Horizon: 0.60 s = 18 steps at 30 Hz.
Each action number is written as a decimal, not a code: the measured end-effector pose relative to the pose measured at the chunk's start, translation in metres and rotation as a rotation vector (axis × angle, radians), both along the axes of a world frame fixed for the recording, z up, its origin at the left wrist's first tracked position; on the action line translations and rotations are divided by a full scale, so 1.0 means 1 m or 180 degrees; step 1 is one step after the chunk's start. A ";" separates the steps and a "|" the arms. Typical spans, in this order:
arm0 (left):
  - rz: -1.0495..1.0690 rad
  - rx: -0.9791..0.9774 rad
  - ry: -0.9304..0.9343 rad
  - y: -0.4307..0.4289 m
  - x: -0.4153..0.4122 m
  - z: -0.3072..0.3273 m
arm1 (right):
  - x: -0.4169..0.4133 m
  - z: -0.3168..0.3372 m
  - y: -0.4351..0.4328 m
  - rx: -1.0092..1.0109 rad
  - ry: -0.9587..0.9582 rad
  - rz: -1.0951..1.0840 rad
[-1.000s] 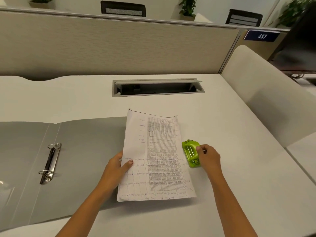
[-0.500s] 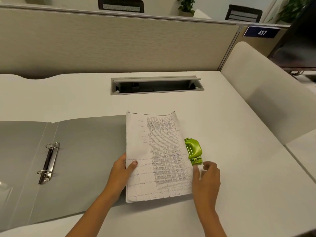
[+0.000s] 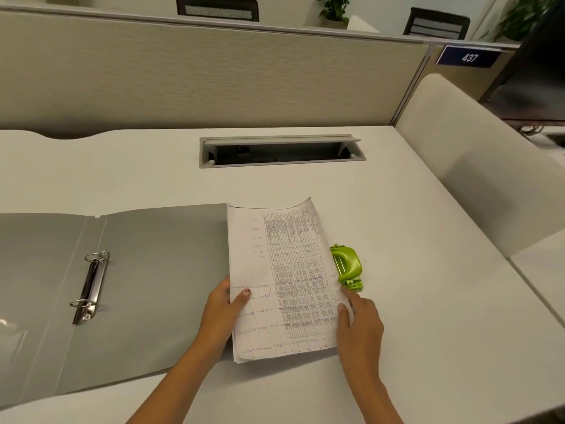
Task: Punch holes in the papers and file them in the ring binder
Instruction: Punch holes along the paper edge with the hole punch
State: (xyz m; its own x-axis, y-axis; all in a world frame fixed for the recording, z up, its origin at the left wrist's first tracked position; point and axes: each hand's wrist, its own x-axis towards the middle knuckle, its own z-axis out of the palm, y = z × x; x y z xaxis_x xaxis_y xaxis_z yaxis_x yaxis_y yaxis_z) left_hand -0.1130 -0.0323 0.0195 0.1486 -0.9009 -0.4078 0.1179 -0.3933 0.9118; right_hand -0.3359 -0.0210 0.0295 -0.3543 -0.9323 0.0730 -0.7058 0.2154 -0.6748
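Papers [image 3: 284, 280], a thin stack with a printed table and handwriting on the top sheet, lie flat on the white desk [image 3: 428, 316], the long side running from 6 to 12 o'clock and the far edge slightly curled up. The left hand [image 3: 224, 310] pinches the stack's left edge toward the near end, thumb on top and fingers beneath. The right hand [image 3: 359, 322] is at the stack's right edge near the 5 o'clock corner: its thumb rests on the top sheet and its index finger stretches toward 12 o'clock; whether the other fingers grip the sheets cannot be told.

At 3 o'clock of the papers a green hole punch [image 3: 347, 267] sits against their right edge, its near end just beyond the right index fingertip. At 9 o'clock a grey ring binder [image 3: 153, 286] lies open and flat, its right cover meeting the papers' left edge, with the two-ring metal clip [image 3: 90, 289] closed near its spine.

Toward 12 o'clock an open cable slot [image 3: 281, 151] is set into the desk, and behind it stands a beige partition [image 3: 214, 81]. At 2 o'clock a blue plate [image 3: 469, 58] reads 437.
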 end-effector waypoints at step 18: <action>0.0208 -0.0030 -0.0158 0.000 -0.006 -0.004 | 0.020 -0.008 -0.024 -0.0759 0.1932 0.0664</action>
State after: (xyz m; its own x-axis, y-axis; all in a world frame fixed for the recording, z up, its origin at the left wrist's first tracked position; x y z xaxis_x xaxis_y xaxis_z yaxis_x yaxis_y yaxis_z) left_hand -0.1186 -0.0319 0.0152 0.2270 -0.8924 -0.3900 0.0976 -0.3776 0.9208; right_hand -0.3161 -0.0450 0.0212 -0.0004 -0.9103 0.4139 -0.9847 -0.0717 -0.1586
